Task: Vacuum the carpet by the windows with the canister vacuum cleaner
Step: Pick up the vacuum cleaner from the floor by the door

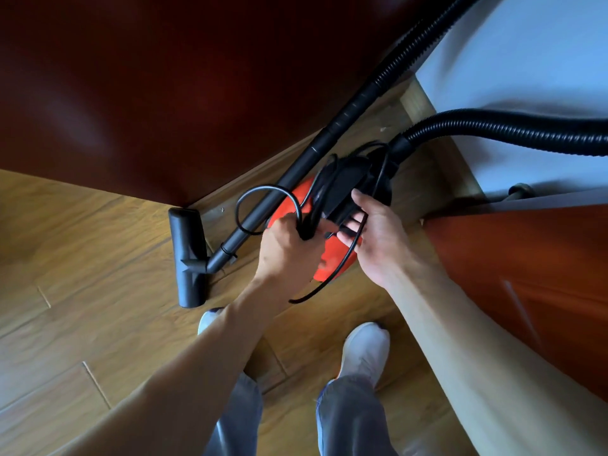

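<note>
Evidently the job is at its preparation stage. The canister vacuum cleaner (332, 263) sits on the wooden floor (82, 258), its power cord (250, 197) looped about the top. The left hand (289, 248) clenches a bundle of those loops, probably to pull them free, while the right hand (378, 235) steadies the body, thumb over and fingers under the black carry handle (342, 192). The wand (296, 172) leans on a dark red cabinet (131, 77), keeping it out of the way, with its floor nozzle (189, 258) flat on the boards. The hose (493, 126) arcs off right. No carpet or window shows.
</note>
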`<state>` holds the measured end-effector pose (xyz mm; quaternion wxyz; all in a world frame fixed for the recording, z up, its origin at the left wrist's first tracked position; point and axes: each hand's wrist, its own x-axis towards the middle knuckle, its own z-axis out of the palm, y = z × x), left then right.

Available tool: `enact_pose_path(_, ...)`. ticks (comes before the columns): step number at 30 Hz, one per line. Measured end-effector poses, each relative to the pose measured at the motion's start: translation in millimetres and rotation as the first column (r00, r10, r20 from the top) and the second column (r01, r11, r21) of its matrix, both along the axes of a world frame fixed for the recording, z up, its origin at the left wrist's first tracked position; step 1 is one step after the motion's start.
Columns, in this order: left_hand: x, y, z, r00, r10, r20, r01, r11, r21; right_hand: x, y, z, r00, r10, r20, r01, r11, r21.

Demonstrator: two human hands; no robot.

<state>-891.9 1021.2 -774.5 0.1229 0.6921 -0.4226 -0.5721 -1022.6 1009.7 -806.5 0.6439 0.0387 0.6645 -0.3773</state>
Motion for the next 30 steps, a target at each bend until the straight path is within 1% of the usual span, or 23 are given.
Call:
enact_pose_path(2,-4,-8,-9,0.995,0.053,0.085,-0.047,0.996,-0.073,-3,0,-4,1.0,0.03,0.008,-0.03,1.0,0.01)
enact_pose_path(4,-8,-15,-18,0.991,0.044,0.126,-0.034,0.996,-0.085,-4,1,-5,0.997,0.072,0.006,-0.073,0.997,0.021)
enact_pose_path(7,-14,-19,-30,0.988,-0.085,0.132,0.086,0.996,-0.006,-4,6,-8,0.992,0.127,0.005,-0.127,0.991,0.033)
enact_pose_path(10,-21,-19,-38,0.967,-0.206,0.147,0.198,0.978,0.069,-4,14,-10,0.988,0.145,0.048,-0.147,0.989,0.034)
enact_pose_path(15,-22,-10,-45,0.89,-0.42,0.177,0.401,0.906,0.132,1,27,-8,0.974,0.195,0.119,-0.199,0.98,0.019)
enact_pose_path(17,-19,-10,-51,0.865,-0.468,0.18,0.443,0.881,0.165,6,29,-6,0.967,0.213,0.14,-0.216,0.976,0.007)
enact_pose_path(18,-17,-10,-52,0.865,-0.473,0.17,0.444,0.877,0.183,9,29,-4,0.963,0.241,0.123,-0.245,0.97,0.011)
enact_pose_path(21,-13,-9,-55,0.885,-0.443,0.144,0.409,0.887,0.216,13,29,-3,0.926,0.378,0.007,-0.377,0.924,0.064)
enact_pose_path(24,-6,-2,-56,0.888,-0.411,0.207,0.363,0.902,0.234,12,34,5,0.867,0.498,-0.006,-0.495,0.863,0.102)
enact_pose_path(28,12,22,-60,0.877,-0.398,0.271,0.327,0.905,0.272,5,43,15,0.744,0.668,-0.037,-0.66,0.742,0.117)
enact_pose_path(30,30,33,-59,0.874,-0.403,0.272,0.318,0.898,0.305,9,46,19,0.667,0.745,-0.004,-0.738,0.661,0.134)
